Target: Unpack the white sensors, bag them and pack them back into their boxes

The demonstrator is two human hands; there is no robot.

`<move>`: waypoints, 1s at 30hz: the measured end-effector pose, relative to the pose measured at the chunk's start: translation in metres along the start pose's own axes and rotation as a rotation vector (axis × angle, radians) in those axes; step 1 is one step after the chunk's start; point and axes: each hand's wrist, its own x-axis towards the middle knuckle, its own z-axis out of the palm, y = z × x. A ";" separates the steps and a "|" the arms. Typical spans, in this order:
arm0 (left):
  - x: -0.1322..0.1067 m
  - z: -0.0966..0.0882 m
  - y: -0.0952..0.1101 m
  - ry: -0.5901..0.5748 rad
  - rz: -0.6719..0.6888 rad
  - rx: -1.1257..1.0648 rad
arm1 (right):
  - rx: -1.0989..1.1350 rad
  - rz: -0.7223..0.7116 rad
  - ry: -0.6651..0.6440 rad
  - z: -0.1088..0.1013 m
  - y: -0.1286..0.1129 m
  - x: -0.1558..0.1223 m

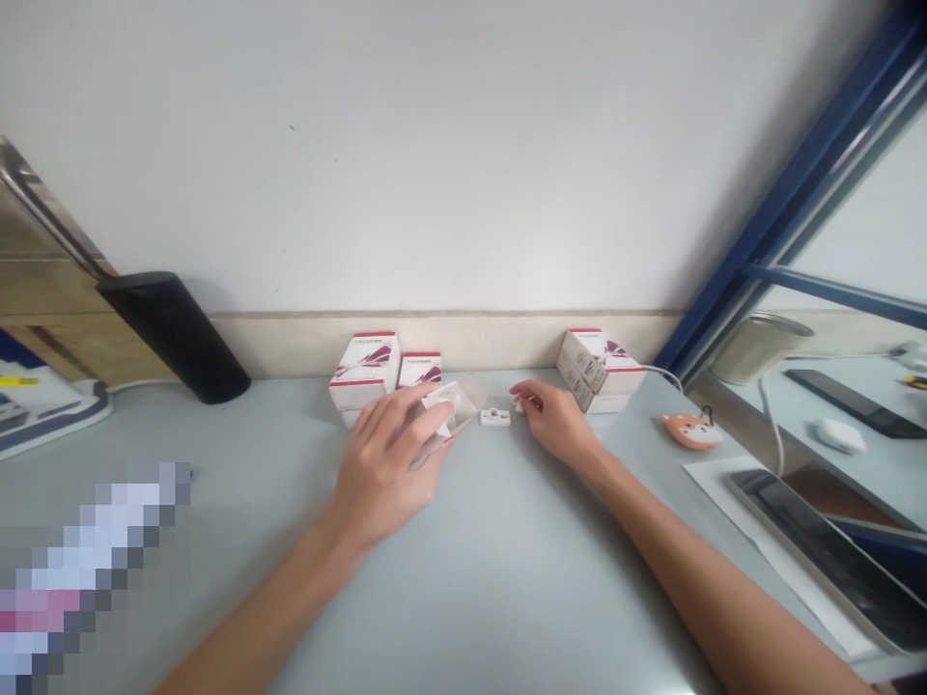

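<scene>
My left hand point(395, 454) is wrapped round a small white cardboard box point(458, 410), tilted with its open end toward the right. Something pale shows inside the box, too small to make out. To the right of it, a small white plastic piece point(495, 417) with dark details lies on the table. My right hand point(554, 417) rests low over the tabletop, its thumb and fingers closed in a pinch. A small white bit point(519, 406) shows at the fingertips; its kind is unclear.
White boxes with red print point(366, 372) stand by the wall behind my left hand. More such boxes point(600, 372) are stacked beside my right hand. Farther right are an orange animal-faced pouch point(693, 430) and a phone point(826, 550). A black cylinder point(174, 333) stands at left.
</scene>
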 end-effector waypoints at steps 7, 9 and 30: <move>0.002 -0.001 0.001 0.010 -0.001 -0.006 | -0.022 0.004 -0.018 0.000 0.007 0.003; 0.002 -0.001 0.001 0.003 -0.007 -0.010 | -0.023 0.015 -0.048 -0.002 0.006 0.003; 0.000 -0.001 0.003 -0.005 0.001 -0.026 | 0.038 -0.369 0.297 -0.028 -0.034 -0.011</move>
